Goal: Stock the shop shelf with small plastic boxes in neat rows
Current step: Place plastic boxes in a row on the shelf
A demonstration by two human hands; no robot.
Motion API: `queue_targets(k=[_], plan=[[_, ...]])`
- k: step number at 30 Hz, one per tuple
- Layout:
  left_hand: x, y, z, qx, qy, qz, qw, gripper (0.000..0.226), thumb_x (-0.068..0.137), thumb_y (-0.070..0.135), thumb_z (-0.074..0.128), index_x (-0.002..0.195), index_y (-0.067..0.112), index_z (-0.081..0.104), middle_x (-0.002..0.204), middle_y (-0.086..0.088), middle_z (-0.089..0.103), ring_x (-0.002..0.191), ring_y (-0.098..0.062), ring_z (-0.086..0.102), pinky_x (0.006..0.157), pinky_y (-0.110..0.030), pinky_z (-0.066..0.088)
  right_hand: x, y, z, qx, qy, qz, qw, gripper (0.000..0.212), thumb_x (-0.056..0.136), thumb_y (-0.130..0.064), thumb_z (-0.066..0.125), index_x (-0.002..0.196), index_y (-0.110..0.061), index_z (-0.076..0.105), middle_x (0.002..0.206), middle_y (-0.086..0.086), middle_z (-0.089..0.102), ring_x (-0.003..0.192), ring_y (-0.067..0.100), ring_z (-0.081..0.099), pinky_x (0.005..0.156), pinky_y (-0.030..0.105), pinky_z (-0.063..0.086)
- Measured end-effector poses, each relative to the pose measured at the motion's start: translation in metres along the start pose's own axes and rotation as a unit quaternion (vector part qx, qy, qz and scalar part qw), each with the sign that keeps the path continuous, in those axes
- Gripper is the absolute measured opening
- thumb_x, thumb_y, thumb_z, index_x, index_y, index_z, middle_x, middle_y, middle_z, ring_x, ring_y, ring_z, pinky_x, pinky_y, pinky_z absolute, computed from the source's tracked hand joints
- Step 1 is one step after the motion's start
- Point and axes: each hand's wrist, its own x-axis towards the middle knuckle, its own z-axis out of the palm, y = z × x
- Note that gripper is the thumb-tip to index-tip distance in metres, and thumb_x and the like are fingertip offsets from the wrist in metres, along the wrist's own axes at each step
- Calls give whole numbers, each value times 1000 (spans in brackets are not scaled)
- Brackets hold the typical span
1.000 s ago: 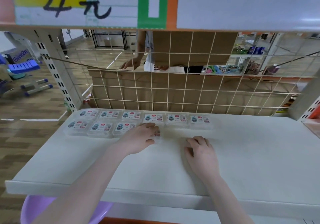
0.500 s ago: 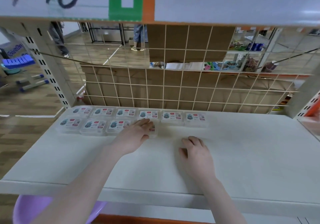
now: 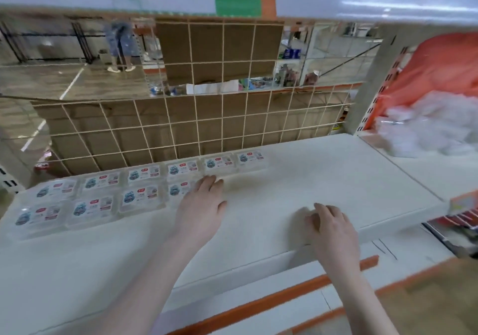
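Stocking boxes (image 3: 141, 197) on the shelf (image 3: 323, 179).
Left hand (image 3: 200, 206) rests flat, fingers straight, on a front-row box; right hand (image 3: 329, 227) (holding nothing) lies relaxed.

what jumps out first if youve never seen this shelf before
Two rows of small clear plastic boxes with printed labels fill the left back of the white shelf, six behind and four in front. The left hand rests on the front row's last box; the right hand lies on bare shelf. A heap of clear plastic packets sits far right.
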Motion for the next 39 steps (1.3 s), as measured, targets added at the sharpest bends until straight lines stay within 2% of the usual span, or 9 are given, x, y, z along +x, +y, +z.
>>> queue_targets(k=[4,10,16,21,28,34,39], plan=[[6,30,9,-24,-3,39,999,46,97,29,41,140,15,37,149,-3,34,139,-20,26,106,-33,30,-18,25,-16,-24,25,53,998,30,94,-25,47,118,-10,56,117,8,57,107,27,49,86,35,37],[14,93,19,-59,-15,107,992,49,97,35,42,143,20,34,151,1,30,139,-17,25,111,-28,21,-24,73,-45,-62,55,95,992,45,96,-34,42,136,-14,44,132,5,50,121,23,45,96,32,34],[34,177,28,-62,-4,157,986,49,96,36,45,141,17,35,148,-1,34,137,-18,27,109,-27,22,-14,134,-75,-57,104,103,988,37,96,-31,45,127,-12,50,124,5,54,112,24,49,88,32,36],[52,272,48,-86,-12,159,983,54,97,39,42,146,18,29,154,0,26,141,-17,20,114,-28,16,7,218,-111,-59,127,97,985,25,92,-25,52,112,-11,59,114,6,58,104,25,51,78,31,37],[77,386,71,-106,-9,140,984,56,97,39,43,147,17,28,154,-1,25,142,-16,19,114,-27,15,45,327,-152,-57,118,91,987,34,91,-23,55,121,-7,57,115,11,59,106,29,52,82,36,41],[110,439,81,-102,1,129,986,56,96,38,47,145,17,31,152,-1,28,140,-16,22,111,-28,20,78,382,-161,-45,129,88,987,28,89,-22,57,112,-6,60,102,10,60,97,29,54,75,35,38],[149,461,93,-97,7,132,986,55,96,38,47,145,17,32,152,1,29,140,-16,22,110,-28,21,123,403,-156,-27,132,71,988,28,88,-21,59,110,-4,62,102,12,62,96,31,56,78,39,44]])
